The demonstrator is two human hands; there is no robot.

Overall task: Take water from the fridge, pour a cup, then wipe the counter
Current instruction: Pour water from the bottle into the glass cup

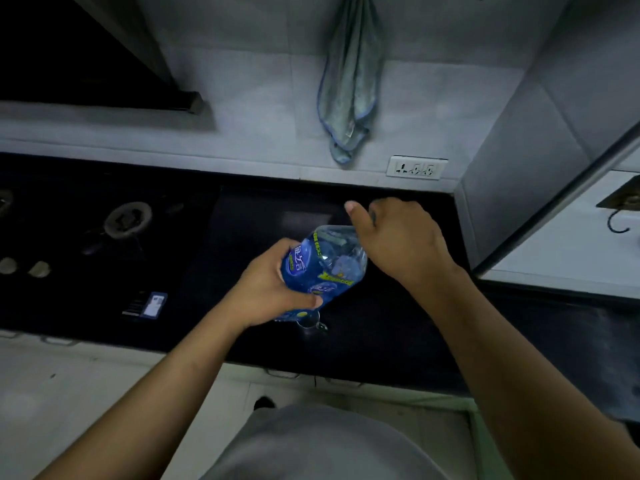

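Blue-labelled bottle (pixel 320 265) tipped over cup (pixel 309 320), label writing unreadable

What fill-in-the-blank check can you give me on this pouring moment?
1. The bottle is tilted, neck down, over a clear ____ on the dark counter.
2. The left hand grips the bottle around its ____ label.
3. The right hand steadies the bottle's raised ____ end.
4. A cloth hangs on the wall above the ____.

Missing words: cup; blue; bottom; socket

Left hand (pixel 273 289) gripping, wrist tipped down; right hand (pixel 398 237) curled, clasping.
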